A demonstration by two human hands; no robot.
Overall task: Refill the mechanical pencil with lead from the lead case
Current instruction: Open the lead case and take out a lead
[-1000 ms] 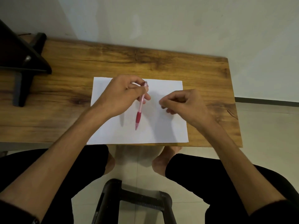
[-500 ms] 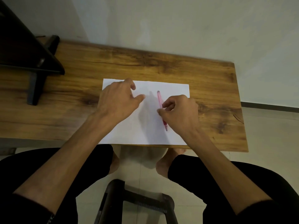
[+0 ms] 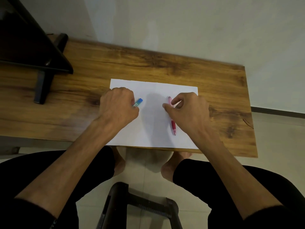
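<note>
So the left hand [image 3: 118, 107] was curled around the lead case [image 3: 138, 102], a little blue-green thing, with only its blue end sticking out past the fingers toward the middle of the white sheet of paper [image 3: 152, 129]. The right hand [image 3: 187, 111] was over the pink mechanical pencil [image 3: 172, 120], thumb and index finger bent in around the upper part of the barrel. Honestly couldn't tell if it was actually pinching the pencil or just hovering right on it. The pencil lay pretty much lengthwise on the right half of the paper, red grip and tip pointing back toward the person, pale cap end away. Case and pencil were well apart, bare paper between them. The paper sat on a wooden desk [image 3: 165, 63], near its front edge, and a black monitor stand [image 3: 41, 80] was off at the far left.
</note>
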